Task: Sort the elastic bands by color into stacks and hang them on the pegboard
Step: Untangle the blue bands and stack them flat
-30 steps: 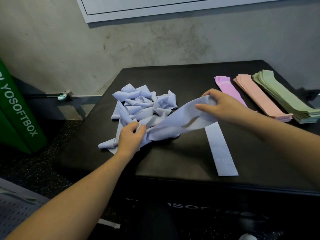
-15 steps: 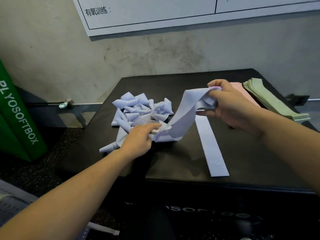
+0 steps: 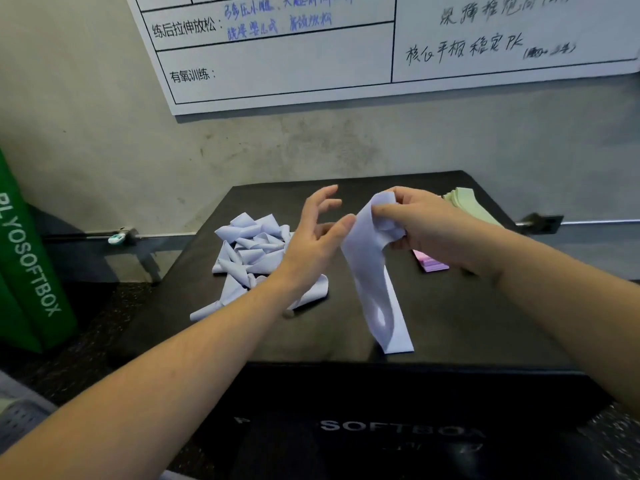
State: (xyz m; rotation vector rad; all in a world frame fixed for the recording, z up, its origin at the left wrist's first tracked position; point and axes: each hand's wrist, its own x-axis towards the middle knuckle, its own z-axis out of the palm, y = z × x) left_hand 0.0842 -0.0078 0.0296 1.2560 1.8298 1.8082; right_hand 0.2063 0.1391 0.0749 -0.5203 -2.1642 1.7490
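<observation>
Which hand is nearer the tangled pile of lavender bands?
Left. The left hand is raised, fingers spread, right beside and partly over the pile of lavender bands. The right hand is off to the pile's right, pinching the top of a single hanging lavender band.

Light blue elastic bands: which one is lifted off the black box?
The light blue band pinched by the right hand; the others lie below.

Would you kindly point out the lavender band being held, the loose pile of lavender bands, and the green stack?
held lavender band [image 3: 369, 268], head view, middle of hanging strip
lavender pile [image 3: 251, 249], head view, centre of heap
green stack [image 3: 462, 199], head view, top layer
</observation>
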